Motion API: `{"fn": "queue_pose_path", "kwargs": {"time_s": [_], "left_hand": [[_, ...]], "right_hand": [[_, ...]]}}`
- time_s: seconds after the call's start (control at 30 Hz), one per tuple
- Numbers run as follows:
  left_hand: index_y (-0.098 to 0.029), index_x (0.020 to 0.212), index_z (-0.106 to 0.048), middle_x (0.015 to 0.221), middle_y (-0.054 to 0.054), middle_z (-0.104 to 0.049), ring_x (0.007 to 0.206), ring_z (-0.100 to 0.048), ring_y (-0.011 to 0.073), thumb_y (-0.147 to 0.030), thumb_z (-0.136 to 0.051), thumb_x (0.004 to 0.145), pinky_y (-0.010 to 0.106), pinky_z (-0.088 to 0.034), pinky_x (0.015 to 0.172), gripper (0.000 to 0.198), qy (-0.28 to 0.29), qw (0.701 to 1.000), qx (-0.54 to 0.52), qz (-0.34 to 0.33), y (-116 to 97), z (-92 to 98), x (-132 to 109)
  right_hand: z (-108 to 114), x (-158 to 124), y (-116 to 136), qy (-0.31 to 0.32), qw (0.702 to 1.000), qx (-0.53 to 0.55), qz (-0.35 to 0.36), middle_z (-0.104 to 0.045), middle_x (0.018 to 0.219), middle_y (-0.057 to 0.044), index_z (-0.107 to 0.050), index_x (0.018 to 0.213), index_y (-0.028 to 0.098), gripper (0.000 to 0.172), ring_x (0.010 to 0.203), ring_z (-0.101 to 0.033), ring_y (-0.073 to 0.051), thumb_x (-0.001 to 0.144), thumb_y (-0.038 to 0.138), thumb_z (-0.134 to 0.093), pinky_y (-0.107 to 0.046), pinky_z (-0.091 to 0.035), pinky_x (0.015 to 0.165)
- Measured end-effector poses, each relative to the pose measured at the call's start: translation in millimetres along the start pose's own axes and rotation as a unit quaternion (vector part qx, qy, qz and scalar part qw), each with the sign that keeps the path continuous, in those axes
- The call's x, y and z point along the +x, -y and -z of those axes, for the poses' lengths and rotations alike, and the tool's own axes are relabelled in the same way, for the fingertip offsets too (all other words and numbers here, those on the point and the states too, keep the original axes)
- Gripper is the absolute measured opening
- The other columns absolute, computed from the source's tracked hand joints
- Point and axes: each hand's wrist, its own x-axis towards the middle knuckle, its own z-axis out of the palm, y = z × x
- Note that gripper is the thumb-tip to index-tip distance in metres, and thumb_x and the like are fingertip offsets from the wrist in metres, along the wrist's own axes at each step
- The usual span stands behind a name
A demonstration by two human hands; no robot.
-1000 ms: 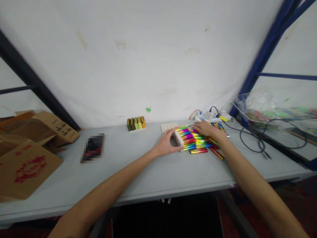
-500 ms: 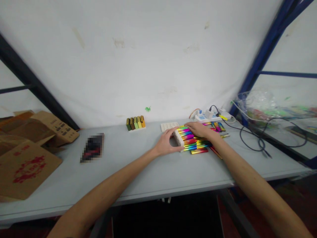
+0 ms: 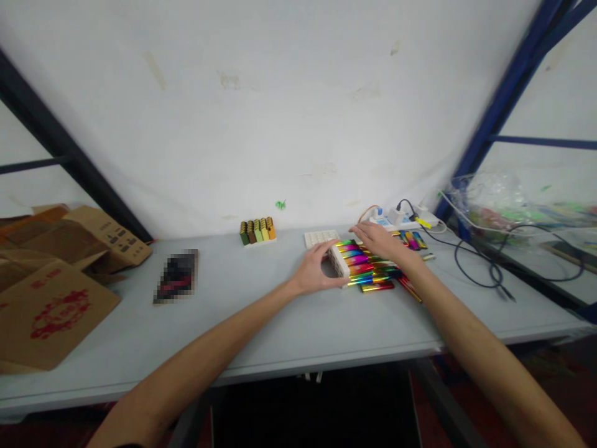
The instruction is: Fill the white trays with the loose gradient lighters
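On the grey table a white tray stands on its side, with a row of shiny rainbow-coloured sticks poking out of it to the right. My left hand is curled round the tray's left end and grips it. My right hand lies flat on top of the sticks, fingers stretched out. Loose rainbow sticks lie further right. A second white tray lies flat behind.
A small tray of green, yellow and orange pieces stands by the wall. Cardboard boxes crowd the left end. A dark blurred object lies left of centre. A white power strip and black cables sit at right.
My right hand has slid left and back over the sticks, from their right ends onto the middle of the row. My left hand stays on the tray.
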Motion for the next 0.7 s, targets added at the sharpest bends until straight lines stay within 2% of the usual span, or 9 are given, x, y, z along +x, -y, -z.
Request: {"fn": "queue_pose_path", "kwargs": {"time_s": [0.13,0.27,0.47,0.7], "left_hand": [[-0.021,0.160,-0.027,0.154,0.017,-0.048,0.133,-0.056,0.0353,-0.045,-0.091,0.064,0.050,-0.053,0.109,0.118,-0.015,1.000,-0.027,0.006,2.3,-3.4,-0.2],[-0.020,0.162,-0.022,0.156,0.019,-0.045,0.133,-0.056,0.0356,-0.044,-0.090,0.065,0.051,-0.052,0.109,0.121,-0.010,1.000,-0.014,0.006,5.2,-4.2,-0.2],[-0.020,0.160,-0.029,0.157,0.020,-0.044,0.138,-0.051,0.0380,-0.047,-0.090,0.065,0.054,-0.047,0.114,0.116,-0.006,1.000,0.023,-0.002,10.3,-3.3,0.6],[-0.018,0.160,-0.028,0.158,0.020,-0.042,0.144,-0.045,0.0377,-0.049,-0.089,0.067,0.054,-0.041,0.120,0.115,-0.002,0.999,0.041,-0.015,14.5,-3.8,1.3]], "right_hand": [[-5.8,-3.2,28.0,-0.032,0.996,0.071,0.054,-0.070,0.123,-0.015,-0.066,0.123,0.014,0.045,0.118,-0.063,-0.025,0.108,0.031,-0.028,-0.040,-0.044,0.108],[-20.8,-3.2,47.3,-0.011,0.992,0.099,0.079,-0.069,0.131,-0.016,-0.064,0.130,0.013,0.043,0.122,-0.063,-0.026,0.106,0.027,-0.031,-0.043,-0.047,0.107],[-33.4,-0.8,44.3,-0.003,0.995,0.050,0.090,-0.069,0.130,-0.018,-0.065,0.127,0.012,0.045,0.124,-0.064,-0.028,0.106,0.028,-0.029,-0.048,-0.047,0.109],[-45.9,-3.1,33.2,0.004,0.993,-0.018,0.113,-0.058,0.146,-0.022,-0.052,0.144,0.004,0.052,0.139,-0.053,-0.028,0.106,0.027,-0.026,-0.049,-0.041,0.118]]}}
